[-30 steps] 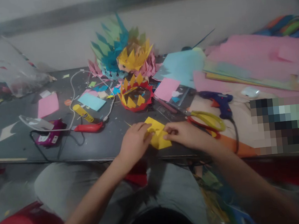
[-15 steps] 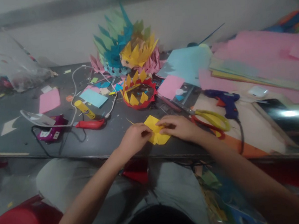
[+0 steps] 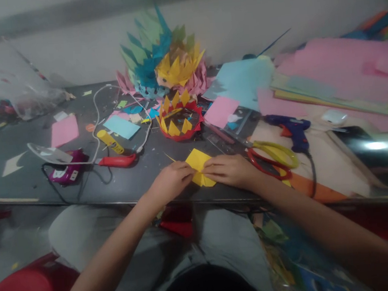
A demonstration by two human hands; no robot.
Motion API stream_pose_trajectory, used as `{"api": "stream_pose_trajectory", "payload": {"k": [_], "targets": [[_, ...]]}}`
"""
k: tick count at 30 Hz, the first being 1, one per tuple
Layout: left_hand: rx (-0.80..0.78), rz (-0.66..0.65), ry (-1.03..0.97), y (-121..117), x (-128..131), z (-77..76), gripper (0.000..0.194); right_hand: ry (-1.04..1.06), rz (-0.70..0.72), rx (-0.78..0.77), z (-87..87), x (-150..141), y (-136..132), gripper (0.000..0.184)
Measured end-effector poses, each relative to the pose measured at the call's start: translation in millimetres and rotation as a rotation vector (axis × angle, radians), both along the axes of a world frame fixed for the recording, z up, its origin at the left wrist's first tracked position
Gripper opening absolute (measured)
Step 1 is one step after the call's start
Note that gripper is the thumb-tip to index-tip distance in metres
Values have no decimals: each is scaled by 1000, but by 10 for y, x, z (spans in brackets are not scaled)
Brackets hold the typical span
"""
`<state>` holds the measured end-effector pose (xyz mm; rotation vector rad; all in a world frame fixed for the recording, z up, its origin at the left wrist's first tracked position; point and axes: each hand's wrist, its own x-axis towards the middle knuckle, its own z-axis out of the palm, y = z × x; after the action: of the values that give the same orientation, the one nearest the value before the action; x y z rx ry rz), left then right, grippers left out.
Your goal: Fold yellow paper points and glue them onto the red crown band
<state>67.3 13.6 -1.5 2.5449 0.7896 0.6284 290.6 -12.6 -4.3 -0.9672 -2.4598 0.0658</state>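
A small yellow paper piece [image 3: 198,163] lies folded near the front edge of the dark table [image 3: 29,179]. My left hand [image 3: 172,182] pinches its left side with the fingers closed. My right hand [image 3: 229,169] presses and pinches its right side, fingers together. Just behind the paper sits a red and yellow paper crown-shaped piece [image 3: 179,119]. Further back stands a tall stack of spiky folded paper shapes in blue, green, yellow and pink [image 3: 161,59].
Yellow-handled scissors [image 3: 272,156] and a blue glue gun [image 3: 293,129] lie to the right of my hands. A glue stick [image 3: 110,142], a red-handled tool [image 3: 116,161] and a purple device [image 3: 64,172] are on the left. Pink paper sheets [image 3: 338,72] pile up at back right.
The yellow paper has been folded smaller and my hands have drawn closer together on it. The view has shifted slightly.
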Motion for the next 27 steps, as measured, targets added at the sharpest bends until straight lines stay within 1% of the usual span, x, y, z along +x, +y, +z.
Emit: {"api": "stream_pose_trajectory", "payload": {"k": [3,6,8,11,13,14,16,19,21,24,27], "targets": [[-27,53,-4,-5,32,23,10,82,-55,-82,0,-18,11,26],[-70,128,-23,-7,84,9,5,157,-188,-189,-19,-22,60,22],[-85,153,-34,-5,106,-10,5,198,-267,-296,-24,-13,102,25],[-79,165,-40,-5,111,-28,7,247,-302,-455,-17,1,147,29],[-69,165,-43,-7,105,-29,8,272,-299,-492,-15,4,159,26],[-68,160,-46,-9,101,-28,9,276,-291,-480,-17,4,160,24],[-71,147,-54,-10,98,-27,9,254,-247,-389,-30,2,159,21],[-67,133,-50,-9,102,-30,9,180,-100,-189,-58,5,159,20],[-54,125,-29,-6,104,-30,10,150,-12,-99,-68,11,159,21],[-6,79,37,8,93,-19,10,130,44,-24,-55,22,145,26],[77,6,116,31,57,9,12,97,73,10,-21,29,111,32]]}}
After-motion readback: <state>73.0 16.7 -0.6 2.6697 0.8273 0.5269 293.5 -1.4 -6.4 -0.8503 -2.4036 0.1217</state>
